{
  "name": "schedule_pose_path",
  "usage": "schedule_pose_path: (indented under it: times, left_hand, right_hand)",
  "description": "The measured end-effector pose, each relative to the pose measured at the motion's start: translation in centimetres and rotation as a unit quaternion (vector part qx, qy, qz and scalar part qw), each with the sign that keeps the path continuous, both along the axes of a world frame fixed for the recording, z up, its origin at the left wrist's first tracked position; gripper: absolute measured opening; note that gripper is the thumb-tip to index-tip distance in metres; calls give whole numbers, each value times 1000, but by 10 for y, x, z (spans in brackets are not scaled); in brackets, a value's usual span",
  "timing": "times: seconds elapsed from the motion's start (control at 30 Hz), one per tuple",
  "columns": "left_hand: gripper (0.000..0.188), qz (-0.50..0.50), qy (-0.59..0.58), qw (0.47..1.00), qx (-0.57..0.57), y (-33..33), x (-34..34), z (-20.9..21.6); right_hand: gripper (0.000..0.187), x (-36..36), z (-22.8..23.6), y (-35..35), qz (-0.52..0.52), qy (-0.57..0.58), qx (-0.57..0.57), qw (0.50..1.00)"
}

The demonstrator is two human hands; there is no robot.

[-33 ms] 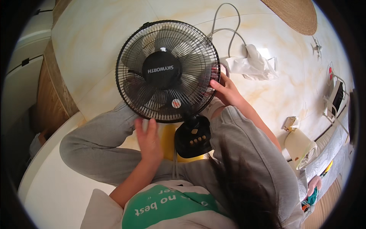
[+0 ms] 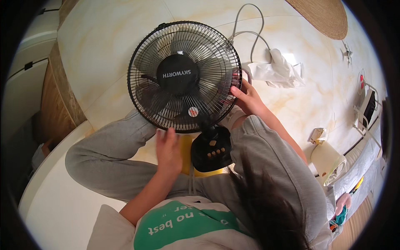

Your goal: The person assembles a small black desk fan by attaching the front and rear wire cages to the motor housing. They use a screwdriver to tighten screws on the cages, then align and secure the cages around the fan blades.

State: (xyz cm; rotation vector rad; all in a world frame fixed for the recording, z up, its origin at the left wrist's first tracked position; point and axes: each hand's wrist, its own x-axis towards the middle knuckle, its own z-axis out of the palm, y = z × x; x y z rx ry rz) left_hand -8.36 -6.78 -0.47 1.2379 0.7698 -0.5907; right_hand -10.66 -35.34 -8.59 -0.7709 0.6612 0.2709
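Between the person's bent grey-trousered knees, on the pale marble-look floor, stood a black fan. Its round wire cage faced up toward the camera, with the dark hub in the middle and the blades behind the wires. Its long line ran from the cage down the short neck to the black base with a row of small buttons, which was the part closest to the person's body. So the fan's top pointed away from the person and its foot pointed at them.

Just below the cage, the left hand lay flat and loose on something yellow beside the fan's base; it gripped nothing. At the right edge of the cage, the right hand held the rim, with fingers curled over the wires.

To the right of the fan lay a crumpled white cloth, touching a grey cord that looped up past the cage. Far to the right of the fan stood a cream roll near a low wall. Beyond the fan, at the upper right, was part of a round woven mat.

Nothing differed from the earlier picture: the fan and both hands kept the same places.
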Motion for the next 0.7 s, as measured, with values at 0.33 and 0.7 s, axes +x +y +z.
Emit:
schedule_pose_path:
  times: [0.33, 0.7]
  left_hand:
    - [48, 1, -11, 977, -213, -16, 3, -47]
    - [46, 43, 4, 985, -165, -28, 23, -31]
  right_hand:
    - [88, 2, 0, 4, 44, -78, 33, 995]
    - [82, 30, 27, 8, 50, -25, 10, 998]
